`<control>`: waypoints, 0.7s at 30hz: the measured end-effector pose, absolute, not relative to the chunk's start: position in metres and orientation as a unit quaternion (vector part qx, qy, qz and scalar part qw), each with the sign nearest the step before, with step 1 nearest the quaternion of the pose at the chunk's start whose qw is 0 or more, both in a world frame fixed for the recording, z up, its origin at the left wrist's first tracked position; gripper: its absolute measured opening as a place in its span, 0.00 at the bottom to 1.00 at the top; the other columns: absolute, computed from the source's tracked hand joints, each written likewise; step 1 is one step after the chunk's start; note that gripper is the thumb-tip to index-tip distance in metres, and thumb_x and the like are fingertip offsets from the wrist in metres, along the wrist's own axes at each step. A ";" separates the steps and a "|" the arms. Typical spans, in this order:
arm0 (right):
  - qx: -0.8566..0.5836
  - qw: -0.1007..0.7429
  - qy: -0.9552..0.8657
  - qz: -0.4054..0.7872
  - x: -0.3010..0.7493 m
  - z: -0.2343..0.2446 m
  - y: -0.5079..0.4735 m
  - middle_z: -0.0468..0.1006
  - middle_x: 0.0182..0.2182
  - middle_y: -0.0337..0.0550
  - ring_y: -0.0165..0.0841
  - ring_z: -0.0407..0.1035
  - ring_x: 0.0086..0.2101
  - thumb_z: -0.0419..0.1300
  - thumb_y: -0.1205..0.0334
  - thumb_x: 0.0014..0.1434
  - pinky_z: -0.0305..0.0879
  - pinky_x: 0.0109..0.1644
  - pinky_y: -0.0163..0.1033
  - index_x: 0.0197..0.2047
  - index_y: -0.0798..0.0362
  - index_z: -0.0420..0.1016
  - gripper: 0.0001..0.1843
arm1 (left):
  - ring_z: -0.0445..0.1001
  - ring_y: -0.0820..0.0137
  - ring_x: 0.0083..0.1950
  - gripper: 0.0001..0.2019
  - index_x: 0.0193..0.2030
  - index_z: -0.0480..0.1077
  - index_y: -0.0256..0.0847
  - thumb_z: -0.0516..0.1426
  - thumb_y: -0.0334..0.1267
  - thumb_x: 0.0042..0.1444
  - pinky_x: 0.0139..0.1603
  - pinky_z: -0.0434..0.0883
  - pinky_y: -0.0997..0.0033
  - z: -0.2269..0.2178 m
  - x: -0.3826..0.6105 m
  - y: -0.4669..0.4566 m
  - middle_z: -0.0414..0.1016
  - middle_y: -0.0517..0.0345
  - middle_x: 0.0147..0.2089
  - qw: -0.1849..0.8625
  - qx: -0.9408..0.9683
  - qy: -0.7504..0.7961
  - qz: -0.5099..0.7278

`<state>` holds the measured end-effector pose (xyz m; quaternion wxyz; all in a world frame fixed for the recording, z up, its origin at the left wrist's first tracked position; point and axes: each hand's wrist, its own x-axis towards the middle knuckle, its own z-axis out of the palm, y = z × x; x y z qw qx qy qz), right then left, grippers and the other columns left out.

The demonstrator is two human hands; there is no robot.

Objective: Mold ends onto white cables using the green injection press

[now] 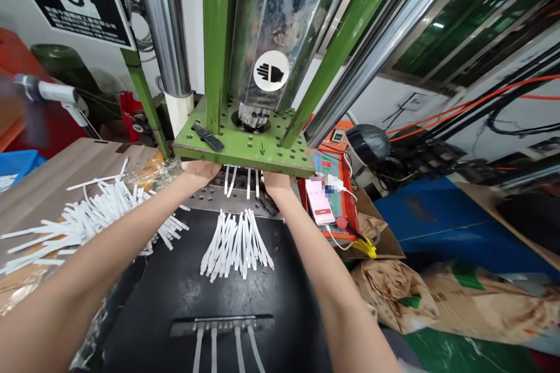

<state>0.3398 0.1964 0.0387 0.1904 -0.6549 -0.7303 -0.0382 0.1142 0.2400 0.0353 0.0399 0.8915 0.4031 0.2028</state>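
Observation:
Both arms reach forward under the green press plate (245,151). My left hand (202,171) is at the plate's left front edge, its fingers hidden beneath it. My right hand (276,183) is under the front edge on the right, fingers likewise out of sight. Between the hands, several white flat strips (248,183) hang out over the perforated metal bed (203,195). Closer to me, a fanned bunch of white strips (236,242) lies on the black work surface (175,280). At the near edge, a metal bar fixture (223,324) has several white strips (214,349) extending from it.
A large heap of white strips (100,215) covers the table at left. To the right, a phone (319,201) rests on an orange control box (347,186) with cables. Steel columns (164,23) and green posts (214,41) flank the press; cardboard and paper bags (394,294) are at right.

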 end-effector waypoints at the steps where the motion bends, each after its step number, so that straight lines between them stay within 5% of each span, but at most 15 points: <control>1: -0.656 0.192 -0.729 -0.032 0.343 0.038 0.184 0.81 0.48 0.56 0.48 0.73 0.52 0.54 0.72 0.62 0.69 0.56 0.53 0.59 0.55 0.74 0.23 | 0.76 0.62 0.50 0.17 0.58 0.67 0.35 0.56 0.42 0.66 0.50 0.76 0.57 0.033 0.110 0.232 0.73 0.46 0.55 0.045 0.895 0.397 0.199; 5: -0.640 0.206 -0.740 0.014 0.364 0.033 0.097 0.82 0.47 0.53 0.41 0.77 0.46 0.51 0.76 0.60 0.73 0.50 0.43 0.54 0.55 0.77 0.22 | 0.76 0.61 0.51 0.21 0.67 0.59 0.33 0.47 0.32 0.68 0.51 0.75 0.63 0.024 0.077 0.167 0.70 0.39 0.58 0.075 0.910 0.360 0.193; 11: -0.644 0.215 -0.715 0.169 0.408 0.030 -0.064 0.84 0.45 0.49 0.41 0.79 0.46 0.53 0.70 0.61 0.76 0.49 0.41 0.49 0.52 0.81 0.19 | 0.73 0.66 0.53 0.16 0.60 0.66 0.44 0.51 0.33 0.66 0.52 0.72 0.69 0.015 0.012 0.021 0.71 0.51 0.56 0.233 0.929 0.271 0.097; 15: -0.666 0.164 -0.699 0.202 0.424 0.021 -0.119 0.84 0.45 0.49 0.42 0.80 0.46 0.52 0.69 0.61 0.78 0.49 0.44 0.51 0.50 0.82 0.21 | 0.71 0.63 0.44 0.11 0.49 0.72 0.41 0.49 0.30 0.66 0.45 0.67 0.63 -0.011 0.013 -0.031 0.73 0.51 0.47 0.129 0.938 0.305 0.106; 21: -0.635 0.189 -0.734 0.146 0.389 -0.011 -0.124 0.80 0.52 0.50 0.41 0.74 0.54 0.48 0.74 0.62 0.75 0.57 0.49 0.56 0.52 0.78 0.25 | 0.71 0.63 0.49 0.14 0.51 0.70 0.37 0.45 0.29 0.69 0.53 0.64 0.60 -0.029 -0.009 -0.038 0.74 0.50 0.48 0.091 0.930 0.320 0.157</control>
